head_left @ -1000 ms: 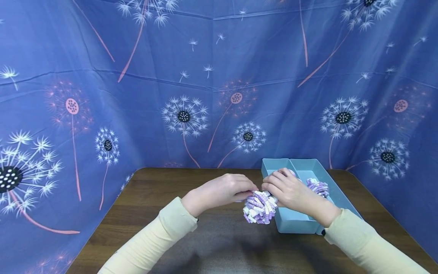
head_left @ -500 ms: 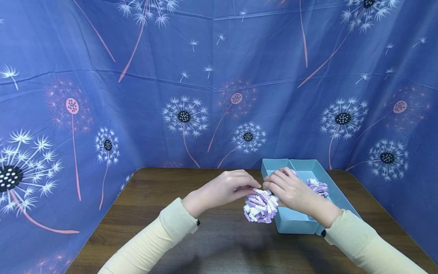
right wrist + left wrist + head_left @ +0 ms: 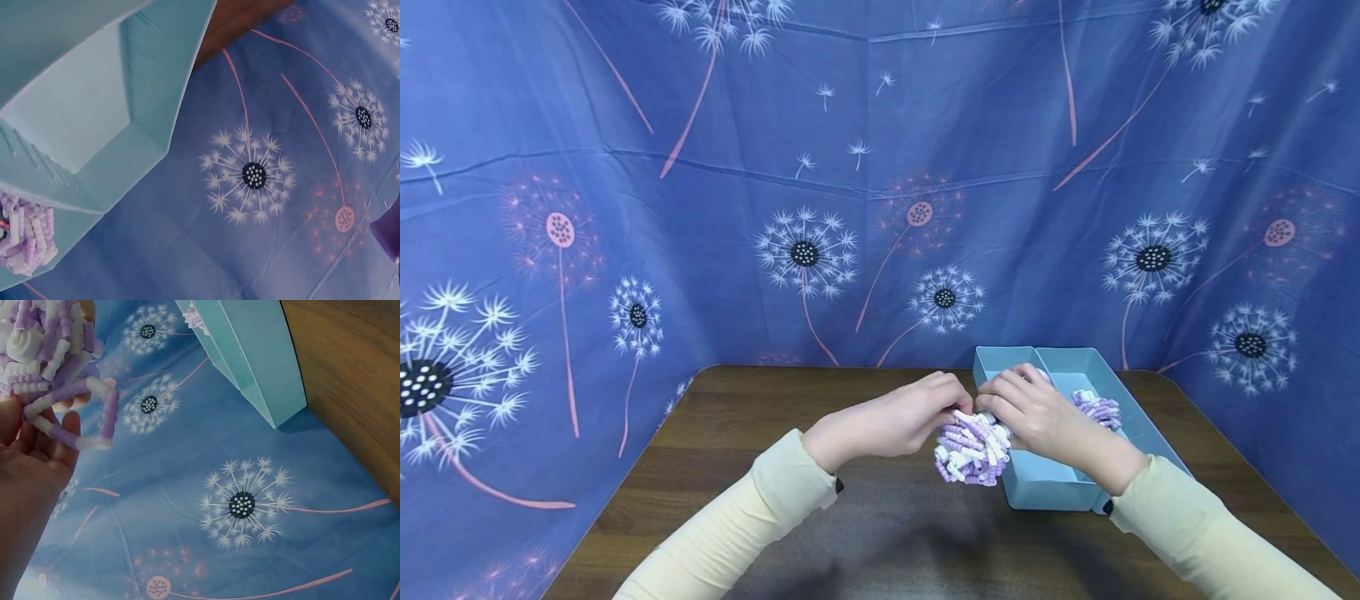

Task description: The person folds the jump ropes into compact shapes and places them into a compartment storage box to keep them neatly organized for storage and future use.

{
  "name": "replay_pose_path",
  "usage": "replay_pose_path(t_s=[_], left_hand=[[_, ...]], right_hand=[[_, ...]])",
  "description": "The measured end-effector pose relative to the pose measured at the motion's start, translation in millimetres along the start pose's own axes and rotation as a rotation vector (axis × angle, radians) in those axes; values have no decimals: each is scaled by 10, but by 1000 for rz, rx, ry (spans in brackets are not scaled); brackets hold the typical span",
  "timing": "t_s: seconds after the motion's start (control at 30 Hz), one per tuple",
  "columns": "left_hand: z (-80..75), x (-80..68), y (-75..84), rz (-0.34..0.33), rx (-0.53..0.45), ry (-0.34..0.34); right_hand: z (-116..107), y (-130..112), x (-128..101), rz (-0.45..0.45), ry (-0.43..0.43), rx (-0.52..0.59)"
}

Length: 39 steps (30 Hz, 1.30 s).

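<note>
Both hands pinch one fluffy purple-and-white curly-strand ball [image 3: 972, 447] from above, the left hand [image 3: 887, 421] at its left side and the right hand [image 3: 1037, 417] at its right. The ball hangs just left of a light-blue plastic divided box [image 3: 1060, 487] on the dark wooden table [image 3: 730, 417]; a second similar ball [image 3: 1097, 408] lies inside the box.

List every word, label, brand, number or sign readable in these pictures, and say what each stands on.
None: no view shows any writing.
The blue box is plain, with no label showing.
The purple and white curly bundle held by the left hand and the right hand bears no print.
The blue backdrop cloth carries only dandelion pictures.
The wooden table is unmarked.
</note>
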State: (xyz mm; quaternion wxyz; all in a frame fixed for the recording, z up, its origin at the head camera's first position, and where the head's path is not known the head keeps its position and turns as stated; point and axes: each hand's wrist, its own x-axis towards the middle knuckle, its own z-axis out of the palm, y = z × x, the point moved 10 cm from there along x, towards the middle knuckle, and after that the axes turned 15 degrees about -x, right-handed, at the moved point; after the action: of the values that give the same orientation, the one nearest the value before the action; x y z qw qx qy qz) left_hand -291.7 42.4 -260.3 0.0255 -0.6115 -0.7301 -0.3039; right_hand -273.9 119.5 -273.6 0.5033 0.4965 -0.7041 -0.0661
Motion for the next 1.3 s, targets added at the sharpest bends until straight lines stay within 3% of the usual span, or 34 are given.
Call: replay_pose_path(t_s=[0.13,0.37,0.7,1.0,1.2,1.3], left_hand=[[40,12,10,-31,91,-1],[2,-2,-12,-88,54,76],[-188,-36,-48,21,-164,154],[-277,-60,-18,70,-166,300],[-272,-90,70,200,-98,299],[-243,-89,96,223,-79,264]], right_hand=[[3,-2,18,11,-3,13],[7,11,51,38,-15,46],[-6,-16,-18,11,11,22],[-32,29,-40,14,0,12],[-51,55,-39,14,-6,9],[-52,57,-42,6,-11,4]])
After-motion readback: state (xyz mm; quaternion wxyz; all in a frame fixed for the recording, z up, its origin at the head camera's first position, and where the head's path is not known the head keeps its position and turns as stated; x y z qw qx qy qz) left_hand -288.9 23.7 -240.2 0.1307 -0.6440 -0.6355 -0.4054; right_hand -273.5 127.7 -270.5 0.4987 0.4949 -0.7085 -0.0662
